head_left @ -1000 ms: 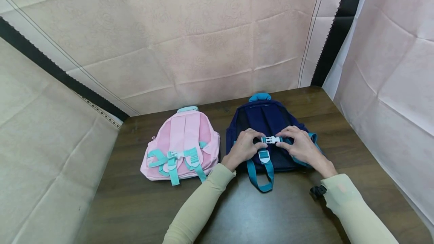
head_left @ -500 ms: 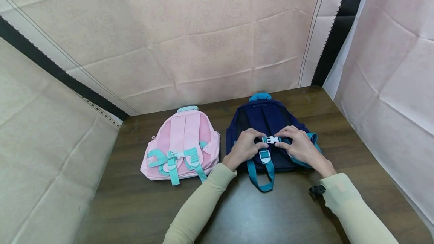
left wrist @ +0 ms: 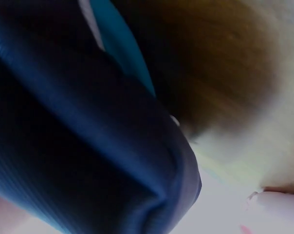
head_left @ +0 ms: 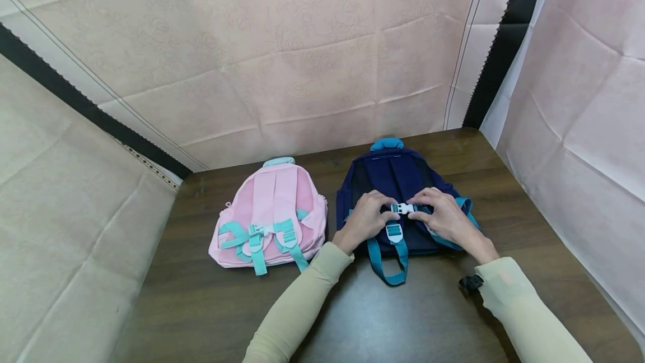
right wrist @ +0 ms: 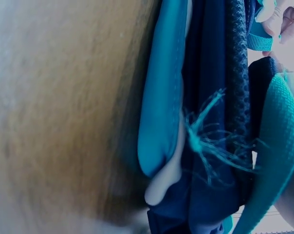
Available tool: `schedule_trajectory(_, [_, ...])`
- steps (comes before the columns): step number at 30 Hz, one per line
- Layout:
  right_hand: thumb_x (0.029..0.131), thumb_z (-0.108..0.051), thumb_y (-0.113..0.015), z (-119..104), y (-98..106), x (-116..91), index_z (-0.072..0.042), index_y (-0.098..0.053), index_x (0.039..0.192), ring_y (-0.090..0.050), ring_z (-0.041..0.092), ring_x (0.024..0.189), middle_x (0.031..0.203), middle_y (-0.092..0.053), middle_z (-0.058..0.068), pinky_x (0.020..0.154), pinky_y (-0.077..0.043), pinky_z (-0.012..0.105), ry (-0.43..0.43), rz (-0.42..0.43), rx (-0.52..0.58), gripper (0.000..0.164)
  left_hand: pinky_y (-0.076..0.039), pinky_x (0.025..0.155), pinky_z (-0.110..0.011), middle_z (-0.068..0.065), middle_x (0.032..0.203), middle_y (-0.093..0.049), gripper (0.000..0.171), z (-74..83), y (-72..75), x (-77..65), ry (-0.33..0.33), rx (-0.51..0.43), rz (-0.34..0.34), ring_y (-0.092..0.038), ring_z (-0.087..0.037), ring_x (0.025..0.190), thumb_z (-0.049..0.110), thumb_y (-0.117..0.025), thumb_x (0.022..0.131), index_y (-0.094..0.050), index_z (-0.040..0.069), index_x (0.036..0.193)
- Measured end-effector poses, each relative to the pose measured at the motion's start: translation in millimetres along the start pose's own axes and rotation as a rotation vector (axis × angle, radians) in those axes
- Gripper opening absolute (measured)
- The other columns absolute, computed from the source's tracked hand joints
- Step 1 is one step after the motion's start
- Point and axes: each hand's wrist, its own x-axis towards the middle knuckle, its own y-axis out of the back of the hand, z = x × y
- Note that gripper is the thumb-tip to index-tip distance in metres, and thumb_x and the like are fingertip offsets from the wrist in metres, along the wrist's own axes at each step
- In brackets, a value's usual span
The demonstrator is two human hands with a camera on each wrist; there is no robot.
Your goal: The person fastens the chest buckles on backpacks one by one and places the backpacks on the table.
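A white side-release buckle (head_left: 403,209) on teal webbing lies across the back of a navy backpack (head_left: 385,175). My left hand (head_left: 367,217) pinches its left end between thumb and fingers, and my right hand (head_left: 444,214) pinches the right end. The two buckle halves sit together between my fingertips. Below it, a teal strap (head_left: 388,279) with a white slider (head_left: 393,233) loops over the bag's lower edge. In the right wrist view, teal webbing (right wrist: 278,131) with frayed threads runs beside the navy fabric. The left wrist view shows mostly blurred navy cloth (left wrist: 88,122).
A pink backpack (head_left: 267,195) with mint straps and its own buckle lies left of the navy one. Both are on a brown wooden table (head_left: 201,307). Pale cloth walls (head_left: 302,60) enclose the back and sides.
The buckle has shifted slightly right, and my fingertips stand a little closer together around it. The pink backpack has stayed put.
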Motion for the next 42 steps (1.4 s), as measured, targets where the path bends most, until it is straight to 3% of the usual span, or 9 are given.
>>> schedule_trajectory(9, [0.091,-0.002,-0.085,-2.9,-1.3,2.7,0.001,-0.081,0.119,-0.071,0.04,0.111,0.116,-0.078,0.018,0.095,-0.059,0.063,0.02,-0.011,-0.006,0.027,-0.06,0.1,-0.031,-0.007,0.114,-0.084,0.026,1.4,-2.3,2.2,-0.042,0.043,0.025,-0.074,-0.02,0.11,0.022,-0.082,0.099,-0.083,0.006,0.119])
schedule_trajectory(19, [0.092,-0.003,-0.085,-3.6,-2.1,3.4,0.0,-0.081,0.12,-0.07,0.04,0.111,0.117,-0.078,0.018,0.096,-0.059,0.064,0.002,-0.021,-0.012,0.028,-0.059,0.105,-0.034,-0.005,0.115,-0.084,0.027,0.8,-1.7,1.0,-0.051,0.062,0.022,-0.073,-0.019,0.113,0.025,-0.081,0.1,-0.083,0.007,0.121])
schedule_trajectory(31, [0.09,-0.004,-0.087,-0.5,-4.0,2.5,0.0,-0.081,0.118,-0.072,0.039,0.109,0.113,-0.078,0.017,0.093,-0.06,0.06,0.025,-0.021,-0.043,0.03,-0.057,0.108,-0.038,-0.002,0.121,-0.083,0.03,3.3,2.6,-2.1,-0.035,0.124,-0.017,-0.071,-0.02,0.117,0.03,-0.079,0.102,-0.082,0.013,0.125])
schedule_trajectory(42, [0.093,-0.009,-0.085,-1.9,-0.8,-2.2,-0.001,-0.08,0.122,-0.069,0.038,0.111,0.118,-0.077,0.017,0.096,-0.058,0.063,-0.022,-0.072,-0.032,0.03,-0.058,0.109,-0.035,-0.002,0.129,-0.08,0.031,4.8,8.2,-6.9,-0.018,0.127,-0.034,-0.07,-0.02,0.122,0.032,-0.077,0.104,-0.08,0.015,0.129])
